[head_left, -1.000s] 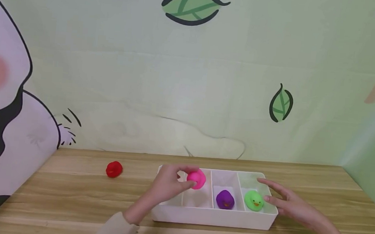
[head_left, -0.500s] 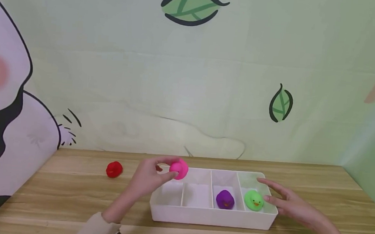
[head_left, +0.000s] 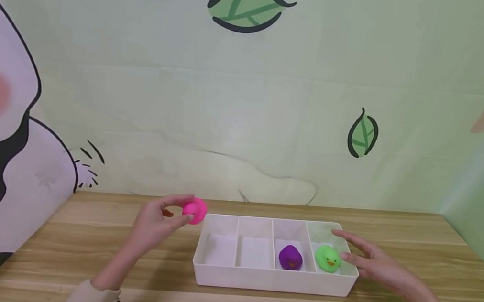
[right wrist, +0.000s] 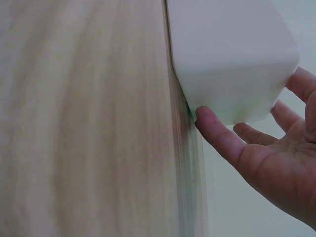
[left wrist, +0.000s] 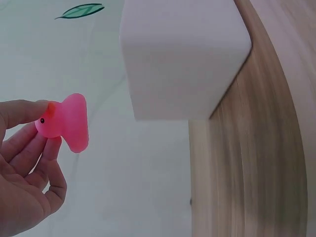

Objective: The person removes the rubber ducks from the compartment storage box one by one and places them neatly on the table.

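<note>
Just left of the box (head_left: 274,280), the left hand (head_left: 149,222) pinches the pink duck (head_left: 195,210) by the head between thumb and fingers, its base away from the palm, raised clear of the box and the table (head_left: 66,236). At the box's right end, the right hand (head_left: 372,265) has its fingers spread, tips against or close to the outer wall; which ones touch, I cannot tell. Inside the box, the green duck (head_left: 328,259) sits in the rightmost compartment (head_left: 323,231), beak toward the box's front, with the purple duck (head_left: 290,258) in the next compartment (head_left: 290,230) over. Behind the box stands a pale green backdrop (head_left: 152,90) with leaves (head_left: 251,9) printed above the box.
</note>
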Motion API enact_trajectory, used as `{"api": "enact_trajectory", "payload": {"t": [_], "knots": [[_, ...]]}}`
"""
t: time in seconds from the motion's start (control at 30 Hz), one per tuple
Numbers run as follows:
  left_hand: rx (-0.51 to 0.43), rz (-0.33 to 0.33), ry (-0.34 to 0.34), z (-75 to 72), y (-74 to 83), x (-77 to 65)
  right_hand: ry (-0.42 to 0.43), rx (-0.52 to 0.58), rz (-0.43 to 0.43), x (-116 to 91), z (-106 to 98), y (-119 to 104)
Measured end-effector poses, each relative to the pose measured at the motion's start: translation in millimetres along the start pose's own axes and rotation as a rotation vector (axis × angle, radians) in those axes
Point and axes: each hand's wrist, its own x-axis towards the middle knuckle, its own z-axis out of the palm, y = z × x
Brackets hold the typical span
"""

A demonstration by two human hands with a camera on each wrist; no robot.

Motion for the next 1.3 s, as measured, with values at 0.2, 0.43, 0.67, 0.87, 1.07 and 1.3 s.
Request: {"api": "enact_trajectory", "payload": {"t": [0.2, 0.43, 0.67, 0.87, 1.07, 1.3], "knots": [[0.031, -0.038, 0.023, -15.8, -10.3, -4.5, -0.006, 0.0, -0.011, 0.2, -0.7, 1.5], [0.005, -0.15, 0.012, -35.1, -24.6, -7.5, 0.016, 0.005, 0.008, 1.1, -0.3, 1.9], [0.109, -0.165, 0.041, -54.2, -49.4, -6.5, 0.002, 0.012, -0.007, 0.9, 0.1, 2.6], [0.152, -0.192, 0.041, -67.6, -70.1, -4.9, 0.011, 0.012, 0.002, 0.8, 0.5, 2.0], [0.185, -0.205, 0.042, -78.3, -89.0, -2.4, 0.025, 0.01, 0.008, 0.3, 1.5, 1.9], [0.211, -0.244, 0.011, -84.9, -108.0, 2.0, 0.008, 0.015, -0.018, 0.4, 1.3, 2.8]]}}
